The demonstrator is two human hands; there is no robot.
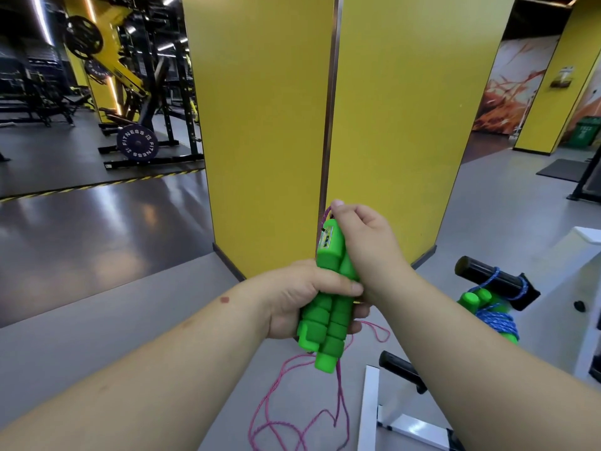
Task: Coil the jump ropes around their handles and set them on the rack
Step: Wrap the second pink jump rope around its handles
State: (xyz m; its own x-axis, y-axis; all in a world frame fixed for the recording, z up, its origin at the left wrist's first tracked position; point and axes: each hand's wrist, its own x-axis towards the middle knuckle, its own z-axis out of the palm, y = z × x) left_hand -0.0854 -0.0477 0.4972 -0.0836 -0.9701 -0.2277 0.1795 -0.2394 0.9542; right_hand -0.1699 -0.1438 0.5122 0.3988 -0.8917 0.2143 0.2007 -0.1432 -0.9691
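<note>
- The rack (582, 288) stands at the right, white-framed with black pegs; the upper peg (487, 275) is in use, and the lower peg (401, 369) is bare.
- 1 rope looks finished: the blue rope (497, 320) is wound around its green handles and hangs from the upper peg by a loop.
- The pink rope (292, 415) is not yet coiled, as I judge it: most of it lies in loose loops on the floor below the hands.
- Its 2 handles (328, 314) are held side by side, upright, in front of the yellow pillar.
- The left hand (299, 297) is closed around the middle of both handles.
- The right hand (361, 242) is closed at the top of the handles, pinching the pink rope there.
- Left to do: wind the pink rope, then set it on the rack.
</note>
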